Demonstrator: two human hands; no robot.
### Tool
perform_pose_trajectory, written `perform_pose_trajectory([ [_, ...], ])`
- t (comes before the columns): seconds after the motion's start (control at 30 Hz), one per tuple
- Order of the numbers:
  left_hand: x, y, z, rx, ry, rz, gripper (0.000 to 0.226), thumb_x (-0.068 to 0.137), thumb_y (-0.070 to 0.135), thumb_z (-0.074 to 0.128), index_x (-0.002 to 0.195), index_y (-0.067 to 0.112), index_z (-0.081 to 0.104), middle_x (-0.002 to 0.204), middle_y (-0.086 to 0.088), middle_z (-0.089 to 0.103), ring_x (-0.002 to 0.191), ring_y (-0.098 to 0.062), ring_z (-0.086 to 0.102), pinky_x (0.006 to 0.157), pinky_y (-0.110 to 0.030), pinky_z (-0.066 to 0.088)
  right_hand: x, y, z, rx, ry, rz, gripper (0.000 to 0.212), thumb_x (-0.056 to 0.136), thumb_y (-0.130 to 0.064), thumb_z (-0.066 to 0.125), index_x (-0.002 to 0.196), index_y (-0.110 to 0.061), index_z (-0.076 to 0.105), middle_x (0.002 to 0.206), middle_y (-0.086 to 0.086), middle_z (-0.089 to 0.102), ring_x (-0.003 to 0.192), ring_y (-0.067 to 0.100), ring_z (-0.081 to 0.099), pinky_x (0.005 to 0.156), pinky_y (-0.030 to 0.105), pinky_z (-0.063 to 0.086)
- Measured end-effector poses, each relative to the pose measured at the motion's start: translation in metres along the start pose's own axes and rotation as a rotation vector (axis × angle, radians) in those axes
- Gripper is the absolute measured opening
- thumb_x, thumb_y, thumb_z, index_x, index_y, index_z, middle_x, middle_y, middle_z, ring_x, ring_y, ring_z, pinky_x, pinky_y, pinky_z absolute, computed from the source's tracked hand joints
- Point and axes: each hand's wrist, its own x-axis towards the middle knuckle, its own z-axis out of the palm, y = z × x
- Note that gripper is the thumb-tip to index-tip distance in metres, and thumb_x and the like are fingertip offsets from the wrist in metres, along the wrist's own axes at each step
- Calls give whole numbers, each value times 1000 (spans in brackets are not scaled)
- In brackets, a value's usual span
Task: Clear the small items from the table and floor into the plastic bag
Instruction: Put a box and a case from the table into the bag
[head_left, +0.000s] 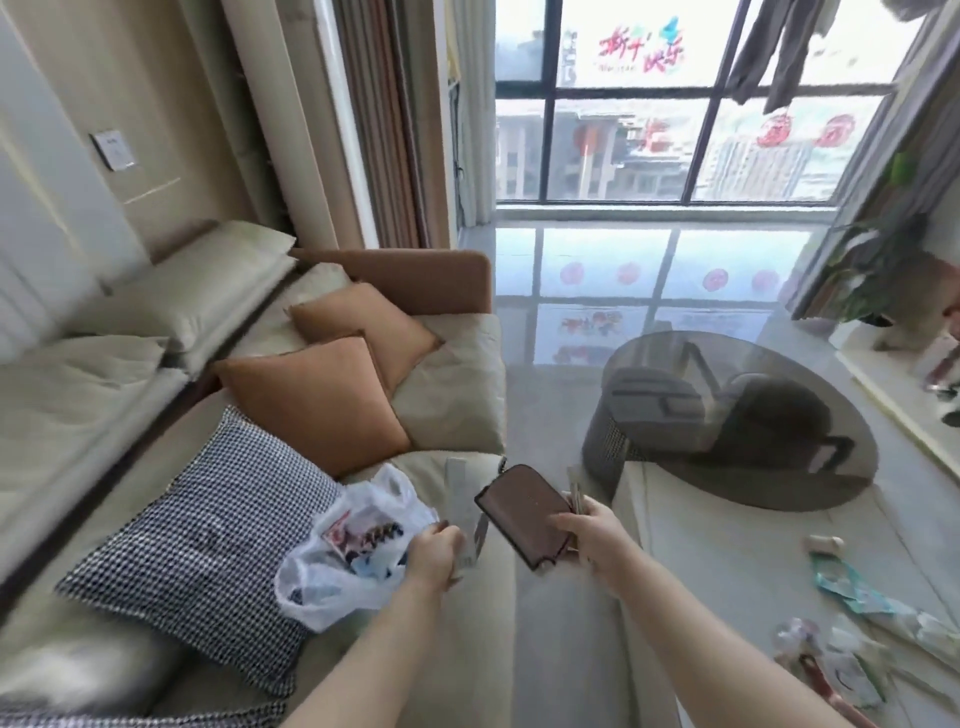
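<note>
Crinkled white plastic bag (343, 561), pinched at its rim by the left hand (434, 553), could sag shut as the right hand (589, 535), gripping a brown zip pouch (524, 514), feeds it leftward.

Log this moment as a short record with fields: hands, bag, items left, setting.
left hand: left hand grips the plastic bag and a flat grey item
right hand: right hand holds a brown pouch
bag: lies on the sofa, already holding printed packets
items left: wrappers on the floor at right
setting: glass table ahead
</note>
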Motion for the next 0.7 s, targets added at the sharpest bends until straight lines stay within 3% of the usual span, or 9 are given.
perform_pose_trajectory([
  [0.2, 18, 16, -71, -63, 112, 58, 19, 87, 4, 49, 83, 18, 61, 84, -12, 59, 80, -24, 53, 70, -34, 41, 41, -23, 81, -45, -142, -10, 24, 89, 5, 52, 105, -12, 58, 85, 8, 63, 71, 20, 59, 60, 31, 53],
  [0.3, 30, 17, -100, -116, 208, 26, 20, 89, 5, 50, 103, 10, 63, 92, -14, 63, 85, -27, 57, 73, -38, 47, 59, -31, 119, -83, -206, 7, 23, 91, 3, 52, 107, -13, 58, 83, 6, 62, 69, 17, 58, 47, 25, 51],
  [0.43, 50, 14, -130, -119, 307, -20, 25, 91, 8, 50, 113, 6, 62, 97, -14, 64, 89, -29, 59, 69, -34, 46, 93, -37, 163, -141, -280, 32, 21, 90, 3, 53, 105, -12, 59, 84, 7, 63, 70, 20, 59, 46, 26, 52],
  [0.6, 75, 15, -148, -171, 406, -93, 23, 93, 17, 53, 108, 2, 63, 86, -8, 61, 79, -22, 56, 61, -27, 43, 142, -31, 206, -267, -370, 100, 14, 92, 1, 53, 101, -8, 57, 84, 9, 60, 70, 20, 58, 47, 28, 54],
  [0.7, 95, 15, -150, -219, 449, -157, 18, 88, 6, 52, 103, 10, 62, 88, -7, 61, 77, -22, 56, 56, -25, 43, 175, -17, 225, -353, -397, 153, 19, 91, -1, 54, 109, -8, 56, 87, 9, 61, 71, 19, 60, 57, 34, 56],
])
